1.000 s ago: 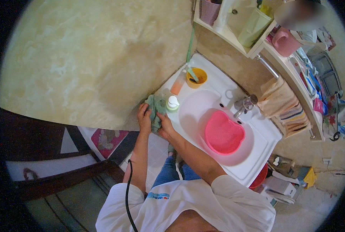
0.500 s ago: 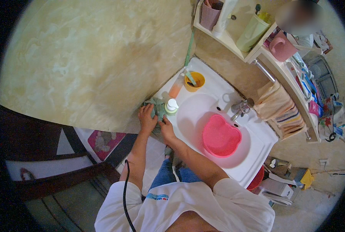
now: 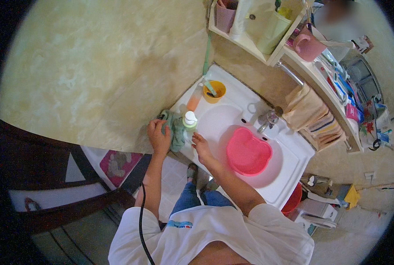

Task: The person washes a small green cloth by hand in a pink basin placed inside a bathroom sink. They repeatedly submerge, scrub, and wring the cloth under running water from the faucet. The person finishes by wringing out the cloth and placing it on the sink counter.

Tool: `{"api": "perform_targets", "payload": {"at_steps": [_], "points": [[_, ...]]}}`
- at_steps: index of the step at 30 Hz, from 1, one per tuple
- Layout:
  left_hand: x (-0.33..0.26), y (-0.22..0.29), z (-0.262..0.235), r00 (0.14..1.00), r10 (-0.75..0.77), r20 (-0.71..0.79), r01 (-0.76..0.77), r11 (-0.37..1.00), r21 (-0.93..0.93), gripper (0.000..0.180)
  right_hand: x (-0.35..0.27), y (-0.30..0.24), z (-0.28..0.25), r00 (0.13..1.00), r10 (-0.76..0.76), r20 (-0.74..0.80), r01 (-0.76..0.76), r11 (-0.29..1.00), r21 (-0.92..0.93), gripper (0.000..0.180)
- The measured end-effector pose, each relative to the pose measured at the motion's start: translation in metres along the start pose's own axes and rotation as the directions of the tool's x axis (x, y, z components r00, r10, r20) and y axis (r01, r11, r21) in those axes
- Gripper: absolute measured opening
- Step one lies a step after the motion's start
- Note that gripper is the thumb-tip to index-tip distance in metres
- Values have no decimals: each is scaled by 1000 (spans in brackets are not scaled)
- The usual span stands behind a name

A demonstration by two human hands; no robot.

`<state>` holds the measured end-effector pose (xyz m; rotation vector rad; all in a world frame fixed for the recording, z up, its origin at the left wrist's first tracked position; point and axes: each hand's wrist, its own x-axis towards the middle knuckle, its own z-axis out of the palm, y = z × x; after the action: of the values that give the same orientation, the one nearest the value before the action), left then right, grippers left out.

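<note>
A crumpled green cloth (image 3: 176, 132) lies over the left corner of the white washbasin (image 3: 274, 194). My left hand (image 3: 159, 136) is at the cloth's left side, its fingers closed on the edge of it. Just right of the cloth, my right hand (image 3: 200, 148) holds nothing, with its fingers apart and slightly curled over the basin's rim. Close beyond it stands a pump bottle (image 3: 189, 123) with a white top and pale green body. A pink basin (image 3: 249, 152) with a scalloped outline sits in the bowl under the metal faucet (image 3: 269, 118).
Behind the pump bottle stand a bottle of orange liquid (image 3: 195, 99) and a yellow cup (image 3: 214, 92) holding a green-handled brush. A peach towel (image 3: 309, 112) hangs below a crowded wall shelf (image 3: 289, 57). A red tub (image 3: 293, 198) is on the floor by the washbasin.
My right hand has come off the green cloth and moved right, its fingers opening. My left hand has shifted left along with the cloth's edge, and the cloth looks more spread out.
</note>
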<state>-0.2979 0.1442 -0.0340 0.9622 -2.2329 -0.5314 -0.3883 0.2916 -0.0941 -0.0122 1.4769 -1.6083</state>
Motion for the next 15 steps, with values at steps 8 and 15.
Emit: {"api": "perform_targets", "payload": {"at_steps": [8,15], "points": [[-16,70,16,972,194,131,-125,903,-410,13,-11,-15,-43,994,-19,-104,29,995,97,49],[-36,103,34,908,217,357,5,848,-530,14,-25,-38,-82,979,-108,-171,134,980,150,52]]}}
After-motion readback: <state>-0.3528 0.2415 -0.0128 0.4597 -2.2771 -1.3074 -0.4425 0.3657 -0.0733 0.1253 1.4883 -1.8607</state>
